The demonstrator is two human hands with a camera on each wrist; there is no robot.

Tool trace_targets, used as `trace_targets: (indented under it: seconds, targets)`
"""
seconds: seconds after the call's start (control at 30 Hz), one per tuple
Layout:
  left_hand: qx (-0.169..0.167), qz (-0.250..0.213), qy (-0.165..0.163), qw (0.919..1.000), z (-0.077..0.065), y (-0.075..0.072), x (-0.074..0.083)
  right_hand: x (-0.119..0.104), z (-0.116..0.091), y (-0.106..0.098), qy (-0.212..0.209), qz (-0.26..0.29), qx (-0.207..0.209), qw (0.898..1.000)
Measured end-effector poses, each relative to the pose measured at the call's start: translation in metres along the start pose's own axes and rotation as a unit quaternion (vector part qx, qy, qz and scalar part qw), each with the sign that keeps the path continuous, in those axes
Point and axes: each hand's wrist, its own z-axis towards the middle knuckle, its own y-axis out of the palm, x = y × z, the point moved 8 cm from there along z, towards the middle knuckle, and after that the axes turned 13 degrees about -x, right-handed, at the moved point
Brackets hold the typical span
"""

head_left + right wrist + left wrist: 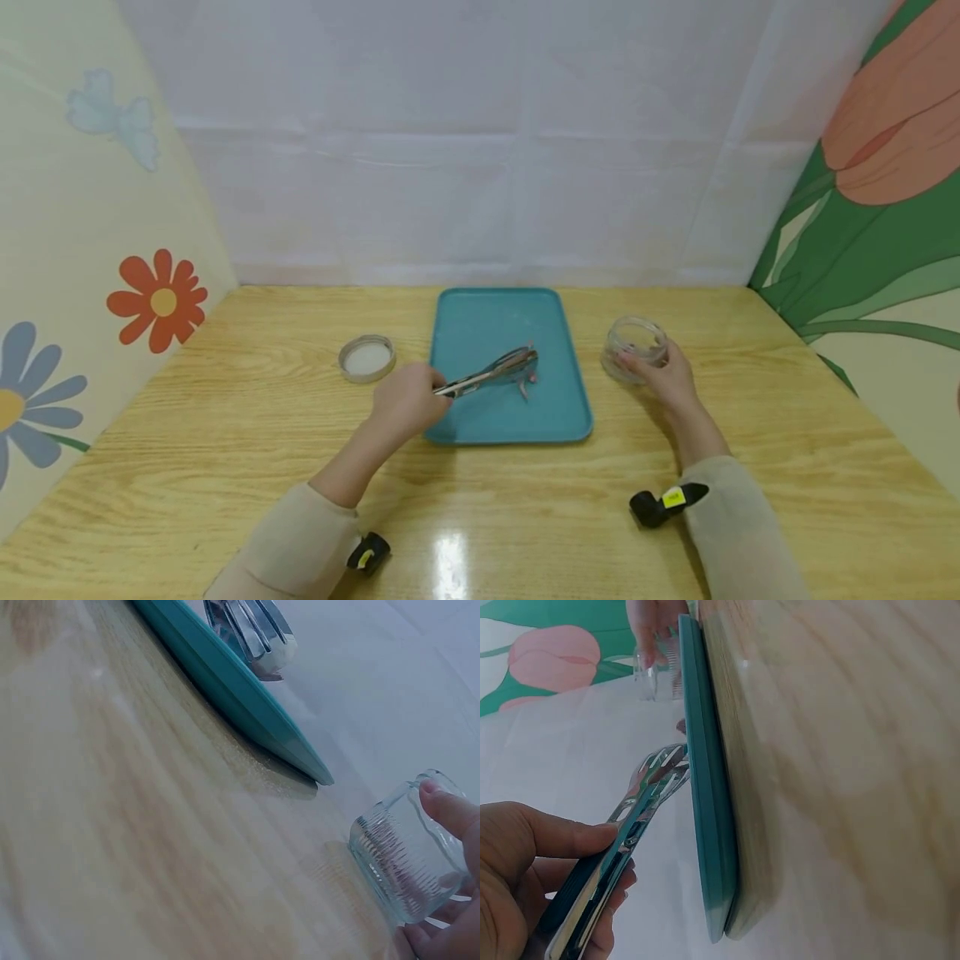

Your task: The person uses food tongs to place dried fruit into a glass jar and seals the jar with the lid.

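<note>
Metal tongs point(480, 379) are in my left hand point(408, 402), thumb on one arm and fingers wrapped beneath, as the left wrist view shows. Their slotted heads reach down to the teal tray point(495, 317). Small pinkish pieces point(527, 388) lie beside and under the tong heads, partly hidden by them. To the right of the tray, my right hand point(670, 382) grips a clear glass jar point(397, 855) by its side, thumb near the rim. The jar is lidless, and something dark reddish shows through its ribbed wall.
A round lid point(367, 358) with a pale inside lies left of the tray on the wood-grain table point(510, 508). White cloth point(450, 167) hangs behind the table, and flower-printed panels point(885, 250) stand at both sides.
</note>
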Motion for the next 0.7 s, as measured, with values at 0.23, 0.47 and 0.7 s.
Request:
trace_targets:
  seconds: [0.23,0.47,0.7]
  targets:
    - [0.007,0.002,0.008,0.9999,0.0016,-0.0006,-0.0003,-0.0011,0.0001,0.0004,-0.001,0.003,-0.002,1.0]
    - [0.011,0.004,0.002,0.9999,0.0005,-0.0021,-0.0005,-0.0006,0.0006,0.0007,-0.004,0.007,-0.003,1.0]
    - [0.014,0.007,-0.005,0.9999,0.0003,-0.003,-0.0018,0.0002,0.001,0.0006,-0.01,0.015,-0.003,1.0]
